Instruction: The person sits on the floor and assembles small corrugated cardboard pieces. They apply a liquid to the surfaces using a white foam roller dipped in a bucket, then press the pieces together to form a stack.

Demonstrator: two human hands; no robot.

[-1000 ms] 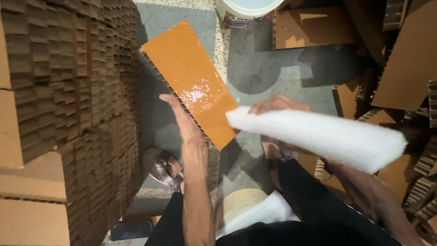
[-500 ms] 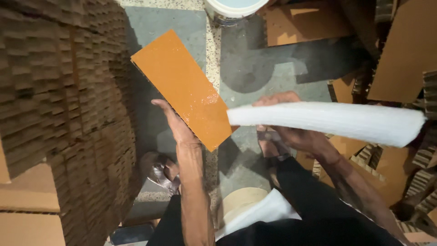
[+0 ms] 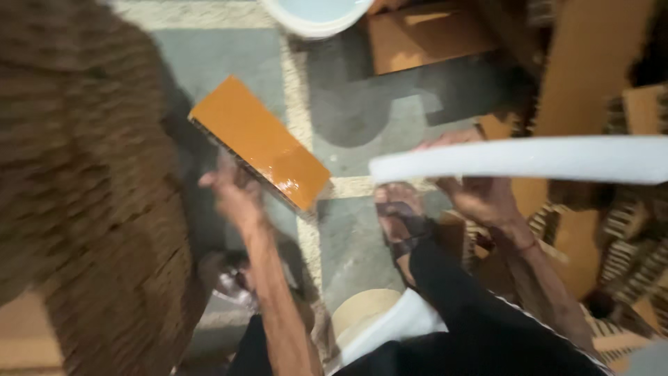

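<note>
**op:** orange panel is in my left hand, fingers clamped on its lower long edge. it's tilted, running from upper left down to lower right, glossy face up, and you can see a honeycomb-looking core along the edge nearest me. it's up off the grey floor, not resting on it.

**reply:** what's the white thing across the right side?

**op:** foam sheet, long white strip. my right hand is closed around it near its left end and the rest sticks out sideways to the right edge of the view. its left tip is near the panel's lower right corner but not touching it.

**reply:** and the brown wall on the left?

**op:** cardboard stack, pretty blurred in this shot, right next to my left arm. more cardboard pieces piled on the right side, some with that same ribbed edge. white bucket at the top, only its rim showing. my sandalled foot is on the floor just below the foam's left end, dark trouser leg running up from it. there's a pale round disc down by my knee, can't tell what it is.
</note>
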